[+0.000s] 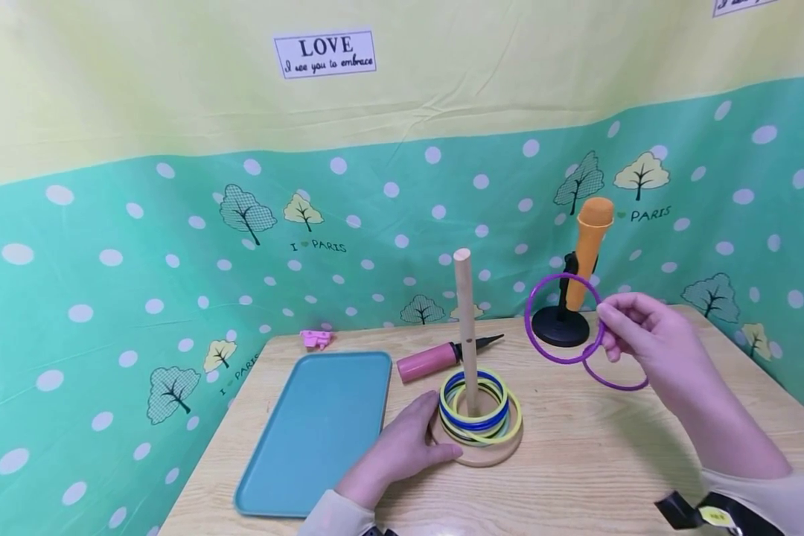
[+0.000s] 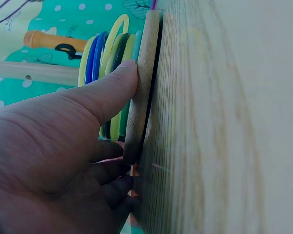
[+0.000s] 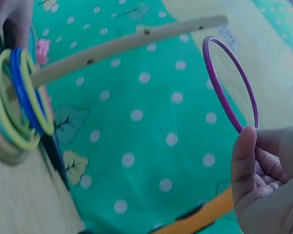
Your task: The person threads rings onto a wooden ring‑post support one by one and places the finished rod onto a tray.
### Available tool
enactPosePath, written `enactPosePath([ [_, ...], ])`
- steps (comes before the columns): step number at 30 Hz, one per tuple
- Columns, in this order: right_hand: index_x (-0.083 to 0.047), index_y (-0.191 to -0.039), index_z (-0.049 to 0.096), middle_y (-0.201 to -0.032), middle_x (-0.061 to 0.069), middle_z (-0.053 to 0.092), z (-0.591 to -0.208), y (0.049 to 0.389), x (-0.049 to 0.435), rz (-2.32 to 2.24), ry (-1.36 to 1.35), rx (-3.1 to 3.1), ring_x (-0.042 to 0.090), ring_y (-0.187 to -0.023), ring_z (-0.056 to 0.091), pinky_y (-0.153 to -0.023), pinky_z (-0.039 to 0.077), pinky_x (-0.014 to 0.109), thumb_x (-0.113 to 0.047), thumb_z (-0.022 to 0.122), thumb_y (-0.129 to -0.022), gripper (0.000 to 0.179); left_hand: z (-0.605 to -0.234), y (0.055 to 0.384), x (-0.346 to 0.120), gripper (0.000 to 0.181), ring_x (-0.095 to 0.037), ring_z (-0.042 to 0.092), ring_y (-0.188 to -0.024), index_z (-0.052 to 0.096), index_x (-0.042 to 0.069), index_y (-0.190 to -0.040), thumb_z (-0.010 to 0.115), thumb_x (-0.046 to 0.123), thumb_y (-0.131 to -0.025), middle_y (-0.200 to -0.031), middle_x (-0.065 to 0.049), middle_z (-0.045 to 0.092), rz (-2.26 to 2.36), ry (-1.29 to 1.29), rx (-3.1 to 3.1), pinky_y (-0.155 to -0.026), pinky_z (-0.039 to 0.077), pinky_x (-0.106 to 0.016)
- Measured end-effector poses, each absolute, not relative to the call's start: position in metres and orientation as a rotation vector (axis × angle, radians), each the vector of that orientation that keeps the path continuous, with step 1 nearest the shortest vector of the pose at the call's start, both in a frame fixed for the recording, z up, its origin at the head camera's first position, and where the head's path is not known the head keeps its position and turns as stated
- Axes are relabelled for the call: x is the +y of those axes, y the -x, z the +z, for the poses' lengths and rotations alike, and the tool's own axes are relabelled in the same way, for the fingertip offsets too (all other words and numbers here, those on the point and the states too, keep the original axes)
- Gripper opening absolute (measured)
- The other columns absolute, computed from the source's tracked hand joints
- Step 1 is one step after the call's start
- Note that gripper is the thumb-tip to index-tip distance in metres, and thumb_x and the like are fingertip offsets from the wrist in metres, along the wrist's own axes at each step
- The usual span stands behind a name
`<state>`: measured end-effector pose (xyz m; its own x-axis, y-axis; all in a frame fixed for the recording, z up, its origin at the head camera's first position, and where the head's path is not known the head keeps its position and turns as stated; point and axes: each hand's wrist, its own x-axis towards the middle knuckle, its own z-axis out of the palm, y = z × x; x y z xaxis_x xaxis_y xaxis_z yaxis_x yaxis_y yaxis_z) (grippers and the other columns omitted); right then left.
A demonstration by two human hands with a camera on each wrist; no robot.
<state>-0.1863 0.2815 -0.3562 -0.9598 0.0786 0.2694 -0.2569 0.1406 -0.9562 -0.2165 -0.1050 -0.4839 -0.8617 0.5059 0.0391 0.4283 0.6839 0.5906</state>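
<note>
My right hand (image 1: 656, 346) pinches a purple ring (image 1: 531, 327) between thumb and forefinger, raised above the table. It hangs apart from the wooden ring-toss stand (image 1: 465, 305), to the right of its upright peg. Low around the peg sits a loose stack of yellow, blue, dark and green rings (image 1: 476, 423); the top ones lie uneven. My left hand (image 1: 409, 439) grips the stand's round base (image 1: 480, 455) at its left side, thumb on the near edge, as the left wrist view also shows. A second purple ring (image 1: 613, 386) lies beneath my right hand, partly hidden by it.
A blue tray (image 1: 315, 432) lies left of the stand. Behind the stand is a pink hand pump (image 1: 427, 362) with a black nozzle. An orange microphone (image 1: 589, 249) on a black stand (image 1: 561, 327) stands at the back right. A small pink toy (image 1: 317, 339) sits at the back left.
</note>
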Motion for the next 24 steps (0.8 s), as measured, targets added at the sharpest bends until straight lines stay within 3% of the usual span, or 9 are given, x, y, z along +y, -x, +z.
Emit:
enactPosePath([
  [10, -0.002, -0.115, 0.071, -0.082, 0.008, 0.069, -0.339, 0.188, 0.251, 2.064, -0.274, -1.961, 0.016, -0.067, 0.066, -0.061, 0.062, 0.023, -0.017, 0.072, -0.110, 0.016, -0.487, 0.217, -0.106, 0.105, -0.036, 0.042, -0.158, 0.040, 0.001, -0.169, 0.088, 0.055, -0.093, -0.172, -0.021, 0.042, 0.896, -0.753, 2.771, -0.128, 0.038, -0.055],
  [24, 0.002, -0.115, 0.068, -0.082, 0.007, 0.066, -0.315, 0.192, 0.207, 2.137, -0.338, -1.852, 0.015, -0.064, 0.064, -0.060, 0.060, 0.022, -0.020, 0.074, -0.109, 0.024, -0.487, 0.219, -0.106, 0.105, -0.038, 0.042, -0.158, 0.039, 0.000, -0.169, 0.088, 0.054, -0.093, -0.171, -0.022, 0.042, 0.891, -0.763, 2.771, -0.128, 0.038, -0.055],
])
